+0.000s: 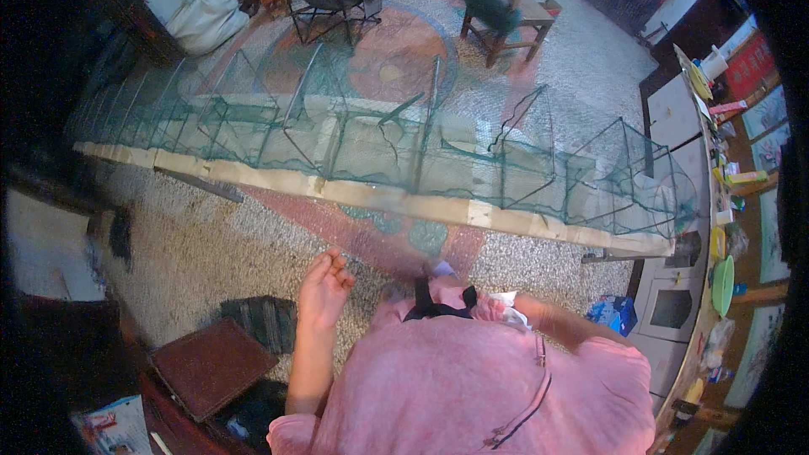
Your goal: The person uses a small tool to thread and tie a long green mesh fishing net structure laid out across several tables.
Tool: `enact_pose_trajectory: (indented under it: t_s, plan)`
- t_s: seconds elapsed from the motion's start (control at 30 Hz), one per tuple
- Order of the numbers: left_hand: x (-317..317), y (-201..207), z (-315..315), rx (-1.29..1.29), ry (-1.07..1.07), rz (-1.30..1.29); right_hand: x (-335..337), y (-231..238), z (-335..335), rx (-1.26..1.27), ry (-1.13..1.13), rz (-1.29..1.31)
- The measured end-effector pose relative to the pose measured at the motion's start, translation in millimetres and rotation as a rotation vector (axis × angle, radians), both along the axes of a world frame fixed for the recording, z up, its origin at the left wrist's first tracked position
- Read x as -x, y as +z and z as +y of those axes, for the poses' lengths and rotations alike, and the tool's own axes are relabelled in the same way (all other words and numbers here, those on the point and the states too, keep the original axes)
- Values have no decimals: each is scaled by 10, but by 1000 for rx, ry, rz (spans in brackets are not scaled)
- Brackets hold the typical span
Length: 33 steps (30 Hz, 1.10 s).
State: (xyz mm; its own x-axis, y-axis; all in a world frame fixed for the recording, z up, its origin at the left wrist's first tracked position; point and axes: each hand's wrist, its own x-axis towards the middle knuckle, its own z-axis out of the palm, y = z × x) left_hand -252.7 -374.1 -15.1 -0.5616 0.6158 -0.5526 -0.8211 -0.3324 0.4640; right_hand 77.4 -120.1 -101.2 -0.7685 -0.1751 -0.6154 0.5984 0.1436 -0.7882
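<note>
My left hand is raised on the near side of a long bench, palm turned inward. Its fingers are half curled with gaps between them, and nothing shows in them. My right forearm crosses in front of my chest. At its end my right hand is smeared by motion and partly hidden, with a small pale purple thing at it that I cannot make out. White crumpled material lies by the right wrist. Beyond both hands, a long green net trap with dark wire frames stretches along the bench.
The bench's pale front edge runs across the view. A brown seat stands at lower left. A cluttered counter with a green basin lines the right. Farther off are a folding chair and a wooden chair.
</note>
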Motion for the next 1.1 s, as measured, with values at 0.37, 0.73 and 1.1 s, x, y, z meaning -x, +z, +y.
enact_pose_trajectory:
  t_s: [0.37, 0.73, 1.1]
  plan:
    - [-116, -138, -106, 82, 5, -28, 188, 273, -145, 273, -227, -126]
    - [-105, -400, -299, 14, 80, -108, 225, -135, -38, -48, 165, 38]
    - [-69, -443, -519, 68, 159, -100, 682, 28, -215, -26, -27, -221]
